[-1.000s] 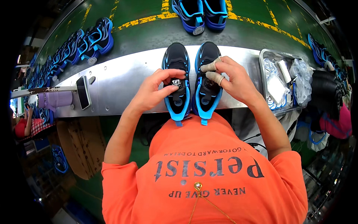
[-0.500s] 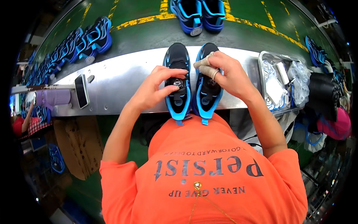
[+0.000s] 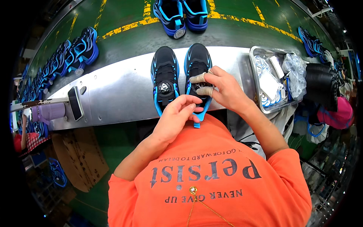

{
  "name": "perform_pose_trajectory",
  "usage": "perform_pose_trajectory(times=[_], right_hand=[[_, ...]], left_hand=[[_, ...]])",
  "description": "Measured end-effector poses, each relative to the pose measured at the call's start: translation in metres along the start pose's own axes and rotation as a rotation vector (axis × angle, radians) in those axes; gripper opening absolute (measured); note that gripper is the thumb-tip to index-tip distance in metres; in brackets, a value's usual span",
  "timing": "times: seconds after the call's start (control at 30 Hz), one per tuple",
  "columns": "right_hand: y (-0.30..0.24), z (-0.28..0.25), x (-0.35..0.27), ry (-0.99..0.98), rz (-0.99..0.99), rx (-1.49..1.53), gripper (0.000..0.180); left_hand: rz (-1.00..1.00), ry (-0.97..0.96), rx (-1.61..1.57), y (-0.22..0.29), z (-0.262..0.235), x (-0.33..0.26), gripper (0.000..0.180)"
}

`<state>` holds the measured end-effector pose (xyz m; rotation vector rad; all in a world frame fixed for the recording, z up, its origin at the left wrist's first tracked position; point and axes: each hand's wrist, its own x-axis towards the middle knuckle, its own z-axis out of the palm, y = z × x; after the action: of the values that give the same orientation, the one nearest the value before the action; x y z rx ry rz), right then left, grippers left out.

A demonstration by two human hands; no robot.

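Observation:
Two black sneakers with bright blue trim stand side by side on a metal bench, toes pointing away from me. The left sneaker (image 3: 165, 72) shows a round dial (image 3: 165, 87) on its tongue; my left hand and wrist hide part of its heel. My left hand (image 3: 177, 115) has loosely bent, parted fingers at the rear opening of the right sneaker (image 3: 198, 58). Whether they press on the collar is hard to see. My right hand (image 3: 223, 89), with beige covers on thumb and forefinger, grips the right sneaker's tongue around its dial, which the fingers mostly hide.
A metal tray (image 3: 259, 96) at right holds plastic bags, white pieces and round tags. A phone (image 3: 75, 103) and a lilac cup (image 3: 51, 113) are at left. Beyond the bench, a green surface with yellow lines carries another sneaker pair (image 3: 174, 20) and a row of sneakers (image 3: 81, 49).
My left hand has left the left sneaker's dial and moved to the right sneaker's rear opening. My right hand has shifted down from the upper tongue to the dial. The view has shifted slightly.

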<state>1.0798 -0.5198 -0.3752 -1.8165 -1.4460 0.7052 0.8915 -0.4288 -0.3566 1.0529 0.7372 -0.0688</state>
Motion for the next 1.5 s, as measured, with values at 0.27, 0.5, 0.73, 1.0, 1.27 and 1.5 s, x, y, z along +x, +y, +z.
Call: perform_pose_trajectory(times=[0.27, 0.5, 0.73, 1.0, 1.27, 1.5], right_hand=[[0.019, -0.007, 0.006, -0.038, -0.228, 0.056, 0.038], [0.017, 0.015, -0.002, 0.261, -0.076, -0.012, 0.034], [0.016, 0.010, -0.001, 0.138, -0.190, 0.131, 0.033], [0.050, -0.018, -0.003, 0.173, 0.110, 0.222, 0.049], [0.037, 0.017, -0.011, 0.099, -0.017, 0.033, 0.077], [0.050, 0.025, -0.014, 0.121, 0.002, 0.003, 0.067]], left_hand=[[-0.037, 0.021, -0.183, -0.006, 0.006, 0.009, 0.022], [-0.039, 0.009, -0.147, -0.004, 0.007, 0.009, 0.022], [-0.054, -0.035, -0.176, -0.009, 0.004, 0.015, 0.023], [0.129, -0.041, 0.710, 0.055, -0.001, 0.008, 0.022], [0.415, 0.027, 1.585, 0.061, 0.010, 0.083, 0.048], [0.541, -0.169, 1.705, 0.060, 0.016, 0.089, 0.038]])
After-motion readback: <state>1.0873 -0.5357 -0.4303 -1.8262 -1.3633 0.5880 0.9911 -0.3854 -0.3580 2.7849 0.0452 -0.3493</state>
